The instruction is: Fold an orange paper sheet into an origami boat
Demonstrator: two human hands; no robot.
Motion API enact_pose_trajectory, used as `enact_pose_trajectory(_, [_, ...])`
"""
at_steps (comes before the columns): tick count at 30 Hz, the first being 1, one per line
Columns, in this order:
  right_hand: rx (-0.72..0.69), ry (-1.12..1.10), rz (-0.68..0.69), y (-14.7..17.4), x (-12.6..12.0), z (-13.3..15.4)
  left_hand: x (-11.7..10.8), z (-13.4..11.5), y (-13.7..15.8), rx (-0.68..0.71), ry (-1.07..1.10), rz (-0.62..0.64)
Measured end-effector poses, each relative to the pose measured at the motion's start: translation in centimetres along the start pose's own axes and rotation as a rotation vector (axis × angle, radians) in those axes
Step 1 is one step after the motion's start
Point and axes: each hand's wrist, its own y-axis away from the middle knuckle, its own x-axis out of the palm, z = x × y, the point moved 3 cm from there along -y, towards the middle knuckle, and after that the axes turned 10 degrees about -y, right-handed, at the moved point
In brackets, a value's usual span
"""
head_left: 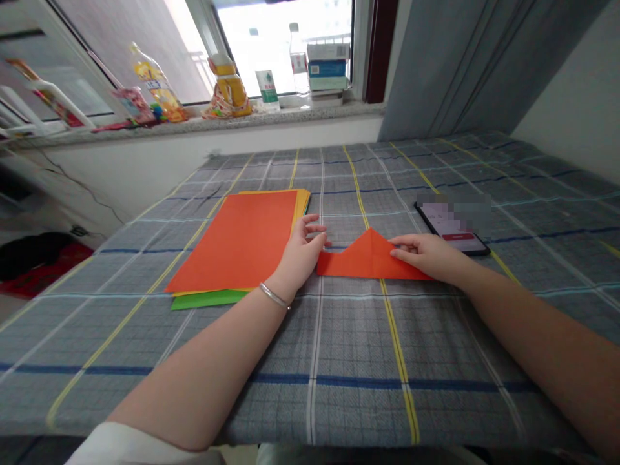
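Note:
A folded orange paper (371, 259) lies on the checked cloth, with a pointed peak at its middle and a straight lower edge. My right hand (420, 253) holds it near the peak's right slope, thumb on the front and fingertips at the upper edge. The paper's right end is partly hidden under that hand. My left hand (306, 244) is at the paper's left end, fingers apart and slightly curved; whether it touches the paper is hard to tell. Beside it lies a stack of coloured sheets (242, 242), orange on top, with yellow and green edges showing.
A phone (453, 229) with a lit screen lies beyond my right hand. The checked cloth (358, 349) covers the table. Along the windowsill (320, 115) stand bottles, a yellow container (231, 87), a tube (267, 89) and stacked boxes (328, 68). A grey curtain (450, 64) hangs at the right.

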Motion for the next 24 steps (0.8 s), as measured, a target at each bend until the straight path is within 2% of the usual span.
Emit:
enact_pose_trajectory(2, [-0.008, 0.125, -0.003, 0.0, -0.2, 0.0, 0.1, -0.4, 0.4, -0.004, -0.206, 0.138])
enact_pose_trajectory(4, [-0.117, 0.200, -0.049, 0.2, -0.3, 0.6, 0.2, -1.0, 0.9, 0.017, -0.393, 0.257])
enact_pose_trajectory(6, [-0.259, 0.282, -0.070, 0.5, -0.2, 1.4, -0.1, -1.6, 1.4, 0.039, -0.484, 0.296])
enact_pose_trajectory(8, [-0.325, 0.333, -0.013, 0.9, 0.2, 2.1, -0.4, -2.0, 1.7, 0.048, -0.524, 0.351])
enact_pose_trajectory(12, [-0.332, 0.383, 0.102, 1.3, 0.9, 2.4, -1.1, -1.7, 1.5, 0.138, -0.676, 0.455])
enact_pose_trajectory(17, [-0.301, 0.327, 0.108, 1.2, 0.9, 2.1, -1.3, -1.0, 0.8, 0.177, -0.752, 0.491])
enact_pose_trajectory(24, [-0.220, 0.215, 0.104, 0.8, 1.0, 1.6, -1.1, -1.4, 0.8, 0.241, -0.846, 0.501])
